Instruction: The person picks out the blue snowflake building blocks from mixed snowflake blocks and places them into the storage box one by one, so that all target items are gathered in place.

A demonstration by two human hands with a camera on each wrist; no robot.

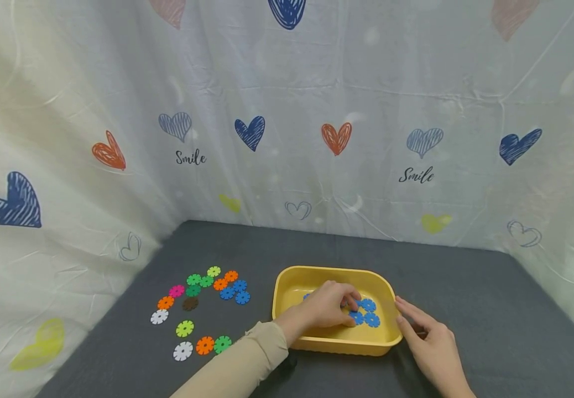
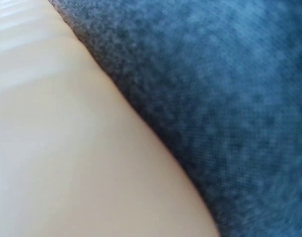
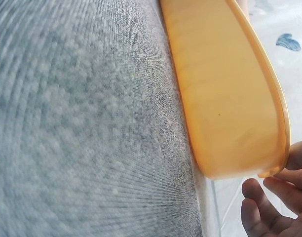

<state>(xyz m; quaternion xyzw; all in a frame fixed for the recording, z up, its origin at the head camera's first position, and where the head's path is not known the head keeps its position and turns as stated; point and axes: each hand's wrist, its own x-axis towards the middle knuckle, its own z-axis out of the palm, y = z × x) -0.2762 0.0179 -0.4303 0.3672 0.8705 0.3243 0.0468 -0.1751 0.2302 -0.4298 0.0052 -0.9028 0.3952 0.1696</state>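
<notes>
My left hand (image 1: 328, 304) reaches down into a yellow plastic basket (image 1: 334, 346), its fingers bent and its thumb apart from them. Thumb and fingertips are at several blue notched discs (image 1: 371, 319); no disc shows lifted between them. Part of another blue disc peeks out left of the hand. At the basket's right end, my right hand (image 1: 431, 337) pinches the rim; in the right wrist view its thumb and fingers (image 3: 289, 192) meet at the rim's corner. The left wrist view shows only blurred skin and dark cloth.
Loose notched discs lie left of the basket on the dark cloth (image 1: 496, 315): blue ones (image 1: 242, 297), an orange one (image 1: 205, 345), a white one (image 1: 183, 351), a brown one (image 1: 190, 303), and several green, yellow and pink ones. A curtain (image 1: 292, 182) printed with hearts hangs behind.
</notes>
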